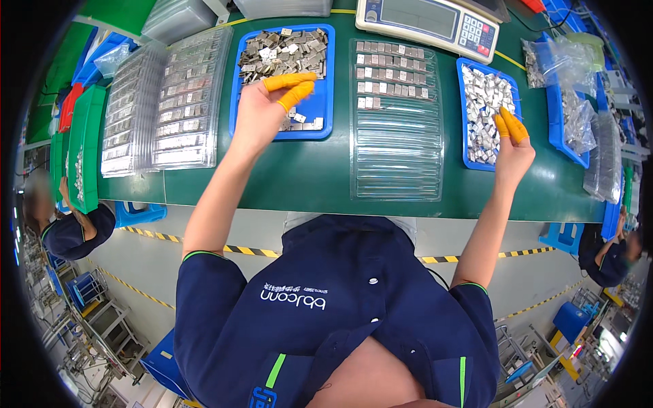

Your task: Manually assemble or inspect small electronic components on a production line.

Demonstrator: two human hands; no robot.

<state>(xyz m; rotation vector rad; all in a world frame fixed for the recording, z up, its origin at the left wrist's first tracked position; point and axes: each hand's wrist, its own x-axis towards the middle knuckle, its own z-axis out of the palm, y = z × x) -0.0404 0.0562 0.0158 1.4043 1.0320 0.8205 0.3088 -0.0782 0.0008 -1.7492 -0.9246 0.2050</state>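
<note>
My left hand point(264, 112) hovers above a shallow blue tray point(314, 103), its thumb and forefinger, in orange finger cots, pinched together. Whatever sits between those tips is too small to make out. Flat grey metal pieces point(275, 58) heap up in the tray's far part, with a few loose ones nearer. Over a second blue tray point(464, 129), my right hand point(515, 155) has its two orange-covered fingers closed at the small bent silver parts point(484, 102); their grip is unclear. Between the trays lies a clear ribbed plastic tray point(396, 156), its far rows holding small metal pieces point(391, 71).
A white weighing scale point(425, 24) stands behind the ribbed tray. Filled clear trays point(187, 102) lie at left, beside a green bin point(87, 146). At right, a blue bin point(559, 126) holds plastic bags. Other people point(80, 231) sit at both sides. The green table's point(286, 183) front edge is near me.
</note>
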